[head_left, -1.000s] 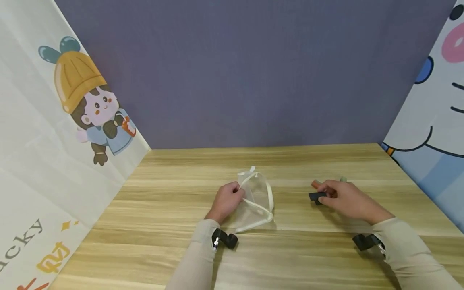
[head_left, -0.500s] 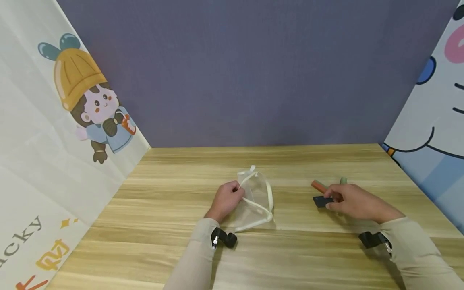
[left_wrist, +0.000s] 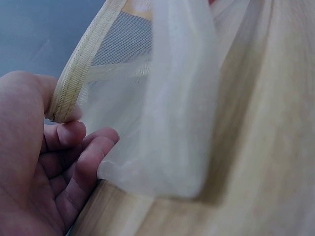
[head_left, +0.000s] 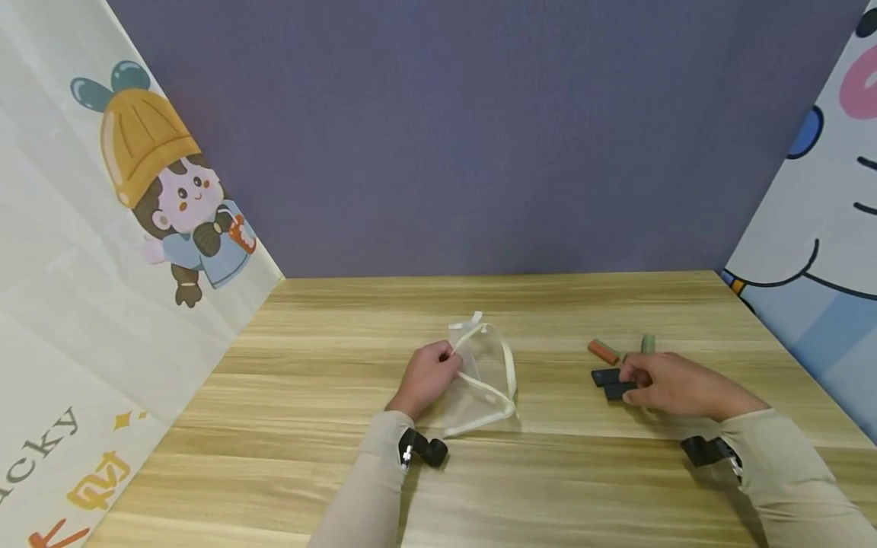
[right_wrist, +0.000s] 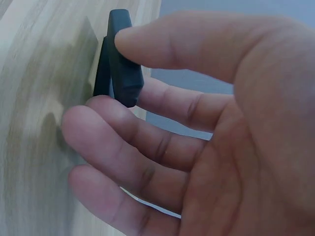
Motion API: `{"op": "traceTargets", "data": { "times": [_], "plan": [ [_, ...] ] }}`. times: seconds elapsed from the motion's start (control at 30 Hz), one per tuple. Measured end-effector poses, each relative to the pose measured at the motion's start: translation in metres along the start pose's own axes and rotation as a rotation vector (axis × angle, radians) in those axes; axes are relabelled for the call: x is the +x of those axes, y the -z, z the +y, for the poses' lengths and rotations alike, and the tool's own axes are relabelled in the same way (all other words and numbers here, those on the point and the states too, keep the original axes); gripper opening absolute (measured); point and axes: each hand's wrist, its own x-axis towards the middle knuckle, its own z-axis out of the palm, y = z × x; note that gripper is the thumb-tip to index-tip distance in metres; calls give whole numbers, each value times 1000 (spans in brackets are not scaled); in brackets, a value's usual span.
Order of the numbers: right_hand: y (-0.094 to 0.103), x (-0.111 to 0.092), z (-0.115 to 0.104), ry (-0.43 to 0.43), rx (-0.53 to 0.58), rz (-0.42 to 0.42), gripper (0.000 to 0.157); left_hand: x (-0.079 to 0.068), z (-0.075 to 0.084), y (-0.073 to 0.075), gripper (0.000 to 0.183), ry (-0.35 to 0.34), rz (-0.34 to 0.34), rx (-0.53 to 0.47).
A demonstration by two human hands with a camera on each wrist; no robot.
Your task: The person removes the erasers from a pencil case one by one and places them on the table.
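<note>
My left hand [head_left: 426, 378] pinches the cream edging of a sheer white mesh bag [head_left: 483, 365] between thumb and fingertips. In the left wrist view the bag's trim [left_wrist: 74, 73] rises from that grip, and the thin mesh [left_wrist: 179, 108] hangs beside the curled fingers. My right hand [head_left: 674, 384] pinches a small flat black block [right_wrist: 125, 59] with its thumb and fingers, close over the table. Just behind it is a second black block [head_left: 605, 377], overlapped by the held one in the right wrist view.
An orange-brown stick-like piece [head_left: 603, 352] lies on the wooden table [head_left: 329, 380] beyond the black blocks. A green piece [head_left: 648, 343] is behind my right hand, partly hidden. A dark grey panel [head_left: 479, 137] closes off the back, with printed sheets at both sides.
My right hand has moved slightly right and toward me. Two black blocks now show apart at its fingertips, and more of the orange-brown and green pieces is uncovered. The left hand has stayed put.
</note>
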Motion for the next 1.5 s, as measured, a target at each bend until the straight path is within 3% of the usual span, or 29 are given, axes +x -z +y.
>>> {"op": "traceTargets", "data": {
  "times": [0.57,0.93,1.5],
  "plan": [
    [0,0,-1,6,-60,14,15,0,-2,0,16,5,-5,2],
    [-1,-2,-1,-35,-54,4,13,0,-3,0,16,9,-11,-17],
    [-1,0,-11,-34,-5,112,16,-3,-1,1,38,-2,-20,-59]
  ]
}}
